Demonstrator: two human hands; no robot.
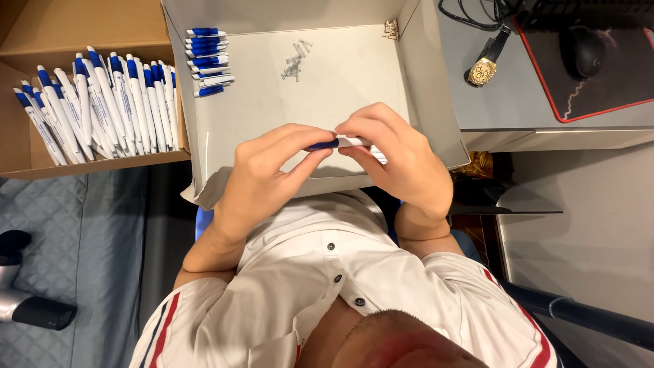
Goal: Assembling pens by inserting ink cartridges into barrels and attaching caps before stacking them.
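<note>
- I see both hands meeting over the white box (422, 102) that sits on the lap, so anything dropped would land inside it, I judge.
- The left hand (262, 170) is curled nearly closed, thumb and fingertips pinching the blue end of a pen (338, 143).
- The right hand (398, 160) is likewise closed around the pen's white end, fingers wrapped over it; the pen lies level between the two hands, just above the box floor.
- A row of blue-and-white pen parts (206, 61) is stacked neatly in the box's far left corner, and a small heap of metal springs (294, 61) lies near the middle, both within easy reach.
- A brown cardboard box (82, 27) to the left holds many finished-looking pens (102, 109), laid side by side.
- On the grey desk to the right rest a gold wristwatch (482, 70) and a black mouse (582, 51) on a red-edged pad.
</note>
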